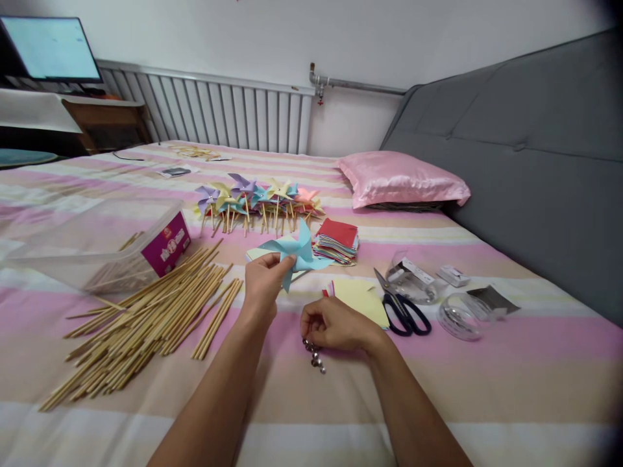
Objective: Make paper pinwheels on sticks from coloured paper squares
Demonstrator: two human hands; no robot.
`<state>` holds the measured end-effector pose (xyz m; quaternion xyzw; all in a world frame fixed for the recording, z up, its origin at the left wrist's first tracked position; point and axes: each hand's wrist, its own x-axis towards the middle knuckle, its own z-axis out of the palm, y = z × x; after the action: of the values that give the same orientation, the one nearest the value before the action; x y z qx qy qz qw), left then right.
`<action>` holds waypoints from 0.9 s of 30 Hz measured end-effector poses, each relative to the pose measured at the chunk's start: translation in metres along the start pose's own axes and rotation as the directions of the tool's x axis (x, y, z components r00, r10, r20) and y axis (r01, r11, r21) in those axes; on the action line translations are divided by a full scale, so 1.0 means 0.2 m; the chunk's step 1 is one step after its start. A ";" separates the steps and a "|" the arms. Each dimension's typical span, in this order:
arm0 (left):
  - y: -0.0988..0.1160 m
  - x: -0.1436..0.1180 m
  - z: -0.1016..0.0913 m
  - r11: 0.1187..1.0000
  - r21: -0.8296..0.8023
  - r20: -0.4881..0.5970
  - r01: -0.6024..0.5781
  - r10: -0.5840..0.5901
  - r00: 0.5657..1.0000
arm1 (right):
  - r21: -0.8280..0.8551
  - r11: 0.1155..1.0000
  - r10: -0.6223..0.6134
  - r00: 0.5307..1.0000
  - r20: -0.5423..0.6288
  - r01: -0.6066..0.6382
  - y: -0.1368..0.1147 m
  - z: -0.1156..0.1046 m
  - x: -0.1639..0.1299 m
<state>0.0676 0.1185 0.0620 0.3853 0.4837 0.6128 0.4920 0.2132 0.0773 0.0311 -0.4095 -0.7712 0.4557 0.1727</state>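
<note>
My left hand pinches a light blue paper pinwheel near its middle, thumb on top. The pinwheel has no stick on it. My right hand is lowered to the bed with its fingers curled together, over a small cluster of shiny metal thumbtacks. Whatever is between those fingertips is hidden. Beyond the right hand lie yellow paper squares and dark-handled scissors. A stack of coloured paper squares, red on top, sits behind the pinwheel.
Many wooden sticks lie at left, beside a clear plastic box tipped toward them. Finished pinwheels on sticks are heaped farther back. Round clear cases lie at right. A pink pillow rests by the grey headboard.
</note>
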 end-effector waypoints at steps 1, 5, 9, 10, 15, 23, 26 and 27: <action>0.00 0.00 0.00 1.000 0.001 0.001 0.001 -0.001 1.000 | 0.013 1.000 -0.006 1.000 -0.015 0.006 0.00 0.00 0.00; 0.00 0.00 0.00 1.000 0.011 -0.004 -0.005 0.005 1.000 | 0.097 0.995 0.019 0.987 -0.159 -0.004 0.02 -0.01 0.01; 0.01 -0.01 0.00 1.000 0.025 -0.005 -0.004 0.004 1.000 | 0.259 0.966 0.078 0.948 -0.310 0.005 0.06 -0.02 0.03; 0.01 -0.01 0.00 1.000 0.027 -0.005 -0.005 0.005 1.000 | 0.324 0.946 0.098 0.941 -0.325 0.013 0.07 -0.02 0.04; 0.01 -0.01 0.00 1.000 0.030 -0.013 -0.005 0.006 1.000 | 0.422 0.906 0.159 0.921 -0.355 0.007 0.09 -0.01 0.06; 0.01 -0.01 0.00 1.000 0.008 -0.008 0.011 -0.011 1.000 | -0.082 0.986 0.118 0.959 -0.258 -0.143 0.03 -0.04 0.00; 0.01 -0.01 0.00 1.000 0.003 -0.013 0.013 -0.013 1.000 | -0.096 0.985 0.129 0.981 -0.144 -0.143 0.03 -0.03 0.00; 0.01 -0.01 0.00 1.000 0.002 -0.010 0.014 -0.014 1.000 | -0.099 0.985 0.128 0.982 -0.138 -0.142 0.03 -0.03 0.00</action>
<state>0.0679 0.1167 0.0636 0.3792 0.4897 0.6107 0.4934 0.2193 0.0818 0.0284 -0.4988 -0.7523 0.3958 0.1692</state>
